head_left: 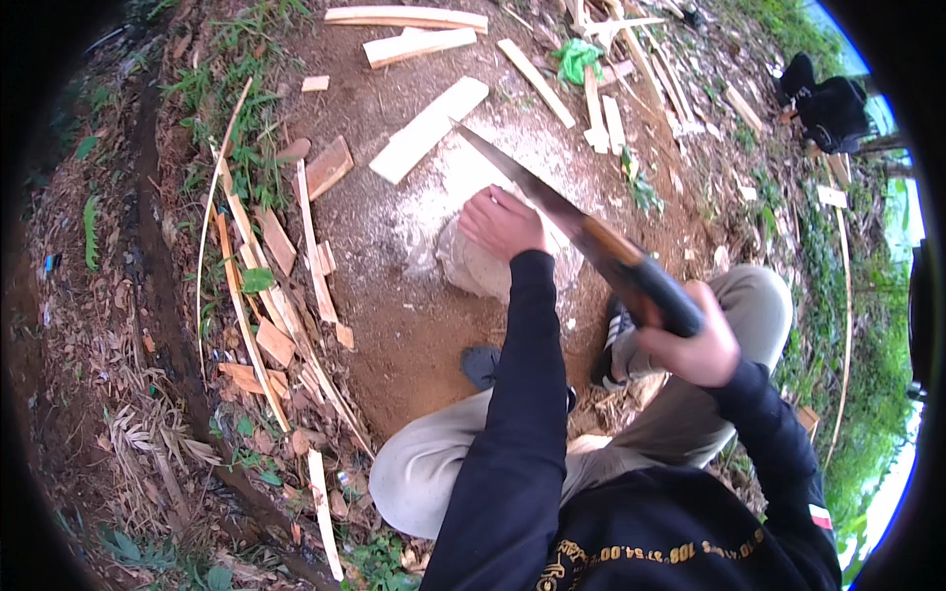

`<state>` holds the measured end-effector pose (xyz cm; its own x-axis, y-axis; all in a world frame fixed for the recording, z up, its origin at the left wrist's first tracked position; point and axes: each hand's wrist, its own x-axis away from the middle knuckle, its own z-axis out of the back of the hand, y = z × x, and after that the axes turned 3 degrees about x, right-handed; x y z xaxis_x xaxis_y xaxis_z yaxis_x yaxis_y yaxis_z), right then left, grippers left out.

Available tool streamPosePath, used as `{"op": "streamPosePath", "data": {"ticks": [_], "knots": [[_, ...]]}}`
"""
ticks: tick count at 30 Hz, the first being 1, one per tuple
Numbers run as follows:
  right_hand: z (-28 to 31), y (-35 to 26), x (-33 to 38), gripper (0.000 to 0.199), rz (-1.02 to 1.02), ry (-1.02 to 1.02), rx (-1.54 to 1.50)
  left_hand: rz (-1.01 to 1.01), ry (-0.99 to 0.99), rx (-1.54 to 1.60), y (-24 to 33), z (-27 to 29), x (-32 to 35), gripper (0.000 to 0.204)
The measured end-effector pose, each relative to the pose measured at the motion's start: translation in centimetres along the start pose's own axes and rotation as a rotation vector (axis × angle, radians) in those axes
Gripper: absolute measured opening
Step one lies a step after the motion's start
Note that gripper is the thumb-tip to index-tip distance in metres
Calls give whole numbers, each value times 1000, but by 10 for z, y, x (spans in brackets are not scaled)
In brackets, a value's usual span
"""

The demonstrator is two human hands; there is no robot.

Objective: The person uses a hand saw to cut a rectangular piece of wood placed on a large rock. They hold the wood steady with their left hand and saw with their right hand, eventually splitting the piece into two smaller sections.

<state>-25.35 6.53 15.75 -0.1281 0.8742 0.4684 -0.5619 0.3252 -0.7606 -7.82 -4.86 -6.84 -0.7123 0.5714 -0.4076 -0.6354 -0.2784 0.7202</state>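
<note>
Work on open ground, seen from above the seated worker. The right hand (pixel 695 340) was clenched about the dark handle of a long-bladed tool (pixel 537 187), fingers and thumb wrapped round it. The tool lay obliquely across the front of the body, brown where handle met blade, its tapering point directed forward and to the left. In this view the point overlapped the edge of a pale board (pixel 429 131); whether the two touched could not be told. The left hand (pixel 503 223), its fingers curled, was lowered over a pale, rounded block (pixel 473 261), just beside the blade; I could not tell whether it grasped anything. The block stood on brown soil (pixel 414 364), in front of the bent knees. Around it: thin wooden strips and offcuts (pixel 329 167) to the left, further boards ahead, and, beyond the blade to the right, a crumpled green bag (pixel 577 61) among split pieces.
</note>
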Motion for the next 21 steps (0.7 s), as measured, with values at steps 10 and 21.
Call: {"op": "streamPosePath", "data": {"ticks": [10,21], "knots": [[-2,-14,6,20,70,48,-6,-12,7,29,3,-2,-5,21],[21,-22,30,17,41,-13,-3,47,-18,30,1,-3,-9,23]]}}
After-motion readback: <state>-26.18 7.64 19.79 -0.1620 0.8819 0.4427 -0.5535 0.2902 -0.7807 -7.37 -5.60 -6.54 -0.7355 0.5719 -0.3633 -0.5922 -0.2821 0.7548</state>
